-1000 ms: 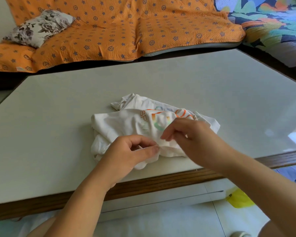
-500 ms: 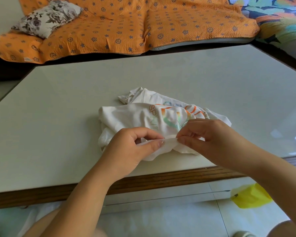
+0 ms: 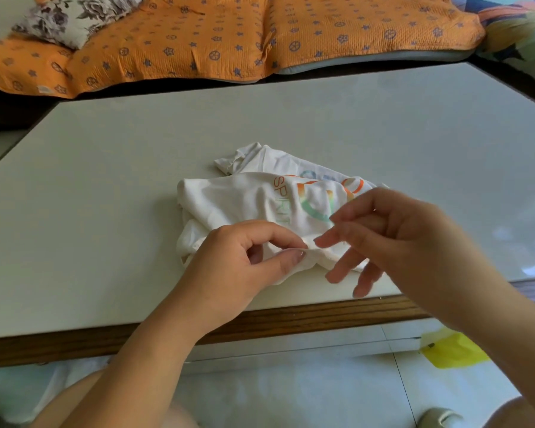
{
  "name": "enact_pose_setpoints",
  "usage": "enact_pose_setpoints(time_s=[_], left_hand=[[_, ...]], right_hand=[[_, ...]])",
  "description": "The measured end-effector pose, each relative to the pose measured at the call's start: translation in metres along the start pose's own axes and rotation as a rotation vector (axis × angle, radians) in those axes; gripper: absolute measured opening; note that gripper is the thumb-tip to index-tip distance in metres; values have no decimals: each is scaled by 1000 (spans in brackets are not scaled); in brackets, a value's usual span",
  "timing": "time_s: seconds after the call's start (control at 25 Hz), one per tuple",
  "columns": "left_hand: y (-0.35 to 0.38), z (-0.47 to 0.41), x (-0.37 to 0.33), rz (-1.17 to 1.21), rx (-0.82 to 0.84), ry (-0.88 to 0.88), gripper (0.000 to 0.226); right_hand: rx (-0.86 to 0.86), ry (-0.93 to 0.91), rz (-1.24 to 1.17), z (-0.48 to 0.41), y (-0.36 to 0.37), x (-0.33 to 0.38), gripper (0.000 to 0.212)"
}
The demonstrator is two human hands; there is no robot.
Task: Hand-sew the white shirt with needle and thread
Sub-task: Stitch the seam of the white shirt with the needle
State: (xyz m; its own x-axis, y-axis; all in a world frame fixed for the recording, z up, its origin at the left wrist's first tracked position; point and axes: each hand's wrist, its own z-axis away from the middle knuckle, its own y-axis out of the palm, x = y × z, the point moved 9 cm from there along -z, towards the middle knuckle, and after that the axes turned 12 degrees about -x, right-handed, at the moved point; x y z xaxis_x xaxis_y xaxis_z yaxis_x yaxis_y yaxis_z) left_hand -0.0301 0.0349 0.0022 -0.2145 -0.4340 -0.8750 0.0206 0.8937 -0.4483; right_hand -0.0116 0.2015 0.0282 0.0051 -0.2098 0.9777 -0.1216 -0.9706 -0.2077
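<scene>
Left hand (image 3: 238, 267) — grip pinching the white shirt (image 3: 244, 199) fold (by the table (image 3: 105, 180) edge); right hand (image 3: 399, 239) grip slack, fingers spread.

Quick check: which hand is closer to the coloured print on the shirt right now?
Right. The right hand hovers just beside the print, fingers spread; the left hand is farther back toward the person, pinching the hem of the shirt.

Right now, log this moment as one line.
left hand pinches white shirt fold | right hand fingers spread over shirt | shirt bunched on table
</scene>
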Motion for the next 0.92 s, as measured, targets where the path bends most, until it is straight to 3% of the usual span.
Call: enact_pose_setpoints(time_s=[0.12, 0.24, 0.52, 0.92], left_hand=[[-2, 0, 0, -13, -12, -1, 12], [-3, -2, 2, -5, -22, -10, 17], [-3, -2, 2, 38, -8, -16, 23], [4, -3, 6, 94, 47, -57, 9]], right_hand=[[17, 51, 73, 4, 8, -10, 17], [12, -2, 164, 6, 8, -11, 25], [13, -116, 268, 8, 12, -10, 21], [77, -240, 314, 11, 13, -6, 25]])
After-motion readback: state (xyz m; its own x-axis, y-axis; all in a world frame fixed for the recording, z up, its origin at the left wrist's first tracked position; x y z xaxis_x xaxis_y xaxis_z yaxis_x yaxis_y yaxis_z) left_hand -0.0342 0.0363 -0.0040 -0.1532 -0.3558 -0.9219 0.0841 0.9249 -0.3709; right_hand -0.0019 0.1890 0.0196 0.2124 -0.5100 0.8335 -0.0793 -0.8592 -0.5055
